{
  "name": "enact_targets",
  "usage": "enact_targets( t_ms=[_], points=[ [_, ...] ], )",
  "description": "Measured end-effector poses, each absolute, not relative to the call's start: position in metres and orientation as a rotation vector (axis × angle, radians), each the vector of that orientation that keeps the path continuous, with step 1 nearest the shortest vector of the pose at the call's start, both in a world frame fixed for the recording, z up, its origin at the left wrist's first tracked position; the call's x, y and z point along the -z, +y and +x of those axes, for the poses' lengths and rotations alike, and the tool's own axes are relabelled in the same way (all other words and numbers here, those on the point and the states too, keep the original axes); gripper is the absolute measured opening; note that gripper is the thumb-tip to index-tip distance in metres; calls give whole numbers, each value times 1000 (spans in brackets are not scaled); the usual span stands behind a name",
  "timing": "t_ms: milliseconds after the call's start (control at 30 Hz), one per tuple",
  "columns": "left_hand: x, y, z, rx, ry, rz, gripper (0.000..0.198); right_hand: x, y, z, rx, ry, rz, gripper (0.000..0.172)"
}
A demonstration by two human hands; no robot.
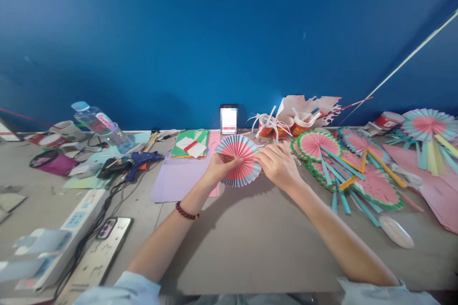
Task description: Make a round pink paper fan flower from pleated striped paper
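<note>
A round pleated paper fan (240, 152), pink in the middle with a light blue rim, is held upright above the table. My left hand (223, 167) grips it near the centre, thumb across the front and fingers behind. At its right edge my right hand (278, 162) is closed, fingertips pinched against the rim. Whether those fingertips hold the fan itself or some small piece cannot be made out. Behind the fan lie a lilac sheet (175, 178) and a stack of green paper (191, 140) with a white and red piece on top.
Finished-looking watermelon paper fans (379, 186) with strip tails lie at right, near a white mouse (396, 231). Paper cups (304, 124) stand behind. At left are a blue glue gun (138, 164), a bottle (103, 124), a power strip (71, 228) and a phone (103, 252).
</note>
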State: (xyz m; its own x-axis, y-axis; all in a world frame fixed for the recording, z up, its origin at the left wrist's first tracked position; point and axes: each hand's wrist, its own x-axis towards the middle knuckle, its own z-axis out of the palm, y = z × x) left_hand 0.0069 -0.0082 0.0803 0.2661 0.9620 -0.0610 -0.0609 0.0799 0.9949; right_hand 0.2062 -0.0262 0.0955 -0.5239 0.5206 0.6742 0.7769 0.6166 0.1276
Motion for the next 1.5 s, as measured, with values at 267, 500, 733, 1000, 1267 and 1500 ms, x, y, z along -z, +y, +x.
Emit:
enact_targets(
  t_ms=[267,500,733,1000,1267,1500],
  points=[
    [-78,-4,4,-1040,932,1153,38,-97,-20,219,397,-2179,-967,13],
    [-79,-4,3,-1030,927,1132,33,-99,-21,219,386,-2183,-986,16],
    [-79,-4,3,-1047,913,1154,33,-99,-22,215,527,-2229,-968,18],
    [-82,-5,4,-1053,969,1150,34,-98,-20,216,667,-2254,-1020,18],
    [-83,-5,4,-1084,927,1096,31,-100,-21,218,484,-2217,-1034,16],
    [-85,-5,5,-1095,931,1060,31,-102,-19,230,-7,-2002,-1099,12]
  ],
)
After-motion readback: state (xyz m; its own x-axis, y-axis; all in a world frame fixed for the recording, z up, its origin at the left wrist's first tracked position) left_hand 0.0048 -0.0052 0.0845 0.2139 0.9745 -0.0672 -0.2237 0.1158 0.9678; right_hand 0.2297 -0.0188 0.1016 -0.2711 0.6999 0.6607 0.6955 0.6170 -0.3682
